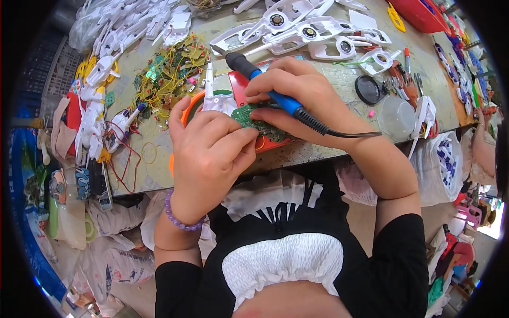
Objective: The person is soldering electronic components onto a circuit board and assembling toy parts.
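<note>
My right hand (310,95) is closed round a soldering iron (285,103) with a blue handle. Its black front end and metal tip point up and left, away from the board. The thumb of that hand also touches a small green circuit board (244,114). On the board's left side, my left hand (212,146) is closed with its fingertips at the edge. A white plastic shell (221,102) with a long narrow end lies just beyond the left fingers, partly hidden by them. Under the hands are an orange round rim (194,100) and a red tray (238,82), with more boards by the right fingers.
A tangled heap of wired boards (169,74) lies left of my hands. White plastic housings (297,26) cover the far side. To the right are a black round lid (368,89), a clear plastic tub (396,117) and several hand tools (405,79). The table's front edge (151,184) is close to me.
</note>
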Tool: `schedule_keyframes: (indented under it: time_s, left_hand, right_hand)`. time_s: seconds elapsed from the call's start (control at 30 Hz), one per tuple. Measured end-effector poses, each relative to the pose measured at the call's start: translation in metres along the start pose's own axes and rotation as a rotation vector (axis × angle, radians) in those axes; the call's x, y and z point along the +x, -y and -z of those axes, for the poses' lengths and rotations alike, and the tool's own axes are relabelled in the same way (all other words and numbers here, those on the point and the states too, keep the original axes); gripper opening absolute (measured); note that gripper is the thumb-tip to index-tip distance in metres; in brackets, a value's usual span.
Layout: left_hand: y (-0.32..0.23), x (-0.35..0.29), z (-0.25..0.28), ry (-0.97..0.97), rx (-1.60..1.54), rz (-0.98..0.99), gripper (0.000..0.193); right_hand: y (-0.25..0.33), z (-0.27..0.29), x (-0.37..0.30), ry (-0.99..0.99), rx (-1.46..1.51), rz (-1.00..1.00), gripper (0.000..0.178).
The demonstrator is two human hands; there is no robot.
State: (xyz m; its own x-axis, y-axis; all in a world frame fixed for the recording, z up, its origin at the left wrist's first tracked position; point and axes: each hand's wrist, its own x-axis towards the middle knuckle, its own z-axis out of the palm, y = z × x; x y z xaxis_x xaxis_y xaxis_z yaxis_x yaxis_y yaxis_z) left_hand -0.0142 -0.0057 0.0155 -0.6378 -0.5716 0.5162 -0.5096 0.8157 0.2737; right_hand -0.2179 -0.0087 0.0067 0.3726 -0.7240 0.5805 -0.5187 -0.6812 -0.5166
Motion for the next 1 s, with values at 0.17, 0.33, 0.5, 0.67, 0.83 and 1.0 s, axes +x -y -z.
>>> schedule_keyframes:
  time_s: [0.17, 0.33, 0.5, 0.67, 0.83, 1.0]
  left_hand:
    - [-0.002, 0.002, -0.002, -0.031, 0.066, 0.008, 0.015]
    - [-0.003, 0.003, -0.004, -0.054, 0.027, 0.035, 0.016]
    - [0.0, 0.003, -0.006, -0.052, -0.123, 0.017, 0.016]
    - [-0.004, 0.004, -0.001, 0.0, -0.073, -0.012, 0.016]
    - [-0.011, 0.004, 0.0, 0.029, -0.024, 0.01, 0.016]
    - [-0.009, 0.0, -0.001, 0.006, -0.032, 0.009, 0.015]
  right_hand:
    - [-0.005, 0.0, -0.002, -0.003, -0.025, 0.021, 0.03]
    - [-0.002, 0.002, -0.002, 0.001, 0.039, -0.022, 0.03]
    - [-0.003, 0.0, -0.002, -0.014, 0.01, -0.003, 0.03]
    - [-0.003, 0.0, -0.001, -0.01, 0.008, 0.009, 0.031]
    - [-0.002, 0.0, -0.001, -0.055, 0.018, -0.003, 0.032]
    - [0.008, 0.014, -0.006, -0.271, 0.008, 0.006, 0.037]
